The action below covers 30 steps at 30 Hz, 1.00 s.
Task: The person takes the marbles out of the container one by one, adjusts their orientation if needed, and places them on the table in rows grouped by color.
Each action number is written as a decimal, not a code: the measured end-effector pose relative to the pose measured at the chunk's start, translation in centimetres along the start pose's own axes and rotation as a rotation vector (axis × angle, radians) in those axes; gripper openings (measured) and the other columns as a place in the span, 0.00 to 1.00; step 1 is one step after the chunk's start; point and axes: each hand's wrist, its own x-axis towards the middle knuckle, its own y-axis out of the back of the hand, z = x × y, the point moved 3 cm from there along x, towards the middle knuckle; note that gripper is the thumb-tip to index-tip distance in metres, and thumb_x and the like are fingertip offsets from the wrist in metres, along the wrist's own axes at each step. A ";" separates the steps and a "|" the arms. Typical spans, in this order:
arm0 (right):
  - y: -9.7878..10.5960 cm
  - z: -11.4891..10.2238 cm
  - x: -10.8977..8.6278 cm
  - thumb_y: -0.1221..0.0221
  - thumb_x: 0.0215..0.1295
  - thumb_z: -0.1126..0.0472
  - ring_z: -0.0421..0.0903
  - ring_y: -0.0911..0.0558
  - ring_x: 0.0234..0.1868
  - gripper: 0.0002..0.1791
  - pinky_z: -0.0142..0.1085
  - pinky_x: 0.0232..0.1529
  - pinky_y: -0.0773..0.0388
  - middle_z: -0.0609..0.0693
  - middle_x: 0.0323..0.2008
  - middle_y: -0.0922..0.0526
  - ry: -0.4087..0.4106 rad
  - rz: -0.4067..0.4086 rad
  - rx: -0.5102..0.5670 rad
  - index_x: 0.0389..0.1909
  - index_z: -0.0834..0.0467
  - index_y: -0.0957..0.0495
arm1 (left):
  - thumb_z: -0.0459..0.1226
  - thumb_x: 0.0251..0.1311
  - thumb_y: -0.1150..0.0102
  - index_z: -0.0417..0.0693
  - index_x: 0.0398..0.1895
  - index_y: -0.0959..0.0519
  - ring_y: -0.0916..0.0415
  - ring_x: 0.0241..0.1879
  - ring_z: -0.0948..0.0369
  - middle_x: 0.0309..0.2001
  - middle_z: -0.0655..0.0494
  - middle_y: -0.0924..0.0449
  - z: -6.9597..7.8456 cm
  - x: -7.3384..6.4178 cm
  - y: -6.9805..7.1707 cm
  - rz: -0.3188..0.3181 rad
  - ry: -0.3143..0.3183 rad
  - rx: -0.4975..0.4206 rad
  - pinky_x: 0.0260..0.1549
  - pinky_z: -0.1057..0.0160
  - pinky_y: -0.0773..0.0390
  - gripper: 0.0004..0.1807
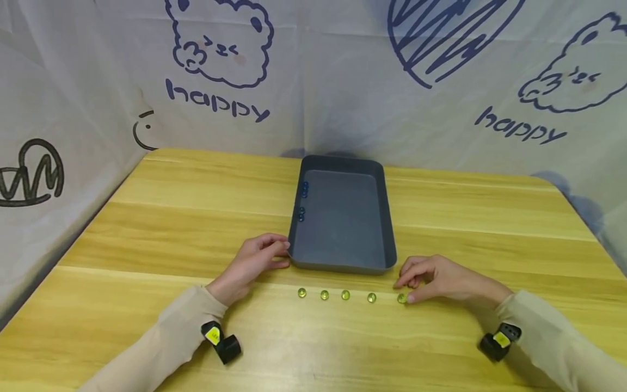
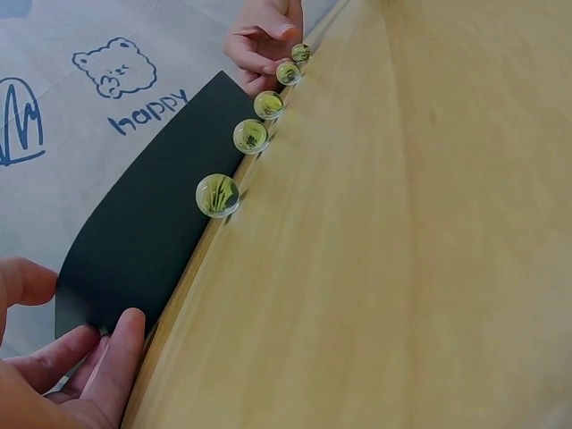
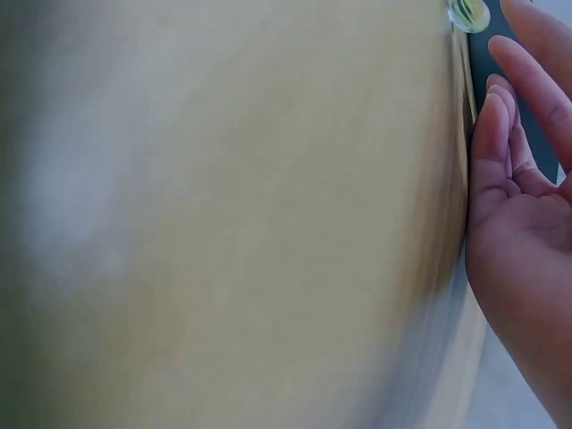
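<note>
Several clear marbles with yellow-green swirls lie in a row on the table before the grey tray (image 1: 338,218); the middle marble (image 1: 345,294) stands apart from its neighbours. My left hand (image 1: 257,254) rests at the tray's near left corner, with fingertips against its wall in the left wrist view. My right hand (image 1: 438,277) is at the right end of the row. Its thumb tip is right at the rightmost marble (image 1: 402,298), and its fingers are loosely bent beyond it. Inside the tray, dark blue marbles (image 1: 301,214) sit along the left wall.
The wooden table (image 1: 147,228) reaches back to a white cloth (image 1: 333,81) with drawings and "happy" written on it. Black wrist cameras are strapped over both beige sleeves (image 1: 171,329). The tray's raised walls stand just behind the row.
</note>
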 end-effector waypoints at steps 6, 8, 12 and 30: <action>0.9 0.3 -0.3 0.42 0.62 0.75 0.38 0.23 0.39 0.15 0.28 0.39 0.20 0.49 0.43 0.19 -0.020 0.018 0.175 0.50 0.65 0.18 | 0.32 0.68 0.51 0.29 0.58 0.29 0.23 0.46 0.56 0.52 0.38 0.26 -0.2 0.2 0.0 0.006 0.001 -0.003 0.47 0.62 0.18 0.19; 1.3 0.6 -0.6 0.45 0.65 0.76 0.37 0.22 0.41 0.17 0.28 0.41 0.20 0.48 0.45 0.18 -0.045 0.027 0.297 0.52 0.62 0.19 | 0.32 0.68 0.51 0.29 0.57 0.28 0.23 0.45 0.57 0.51 0.38 0.25 -0.3 0.2 0.0 0.009 0.004 -0.006 0.46 0.63 0.18 0.18; 2.1 1.0 -1.5 0.50 0.69 0.74 0.36 0.23 0.45 0.19 0.28 0.46 0.21 0.46 0.47 0.18 -0.106 0.022 0.433 0.54 0.57 0.19 | 0.32 0.67 0.50 0.29 0.56 0.28 0.23 0.44 0.57 0.50 0.38 0.25 -0.4 0.0 0.0 0.013 0.001 -0.010 0.45 0.63 0.17 0.18; 4.9 -4.3 -0.6 0.53 0.74 0.69 0.42 0.27 0.38 0.16 0.31 0.41 0.23 0.49 0.39 0.23 -0.085 0.395 0.273 0.50 0.58 0.19 | 0.32 0.68 0.50 0.30 0.56 0.27 0.23 0.45 0.56 0.51 0.39 0.25 -0.3 0.0 0.1 0.017 -0.008 0.002 0.45 0.62 0.18 0.18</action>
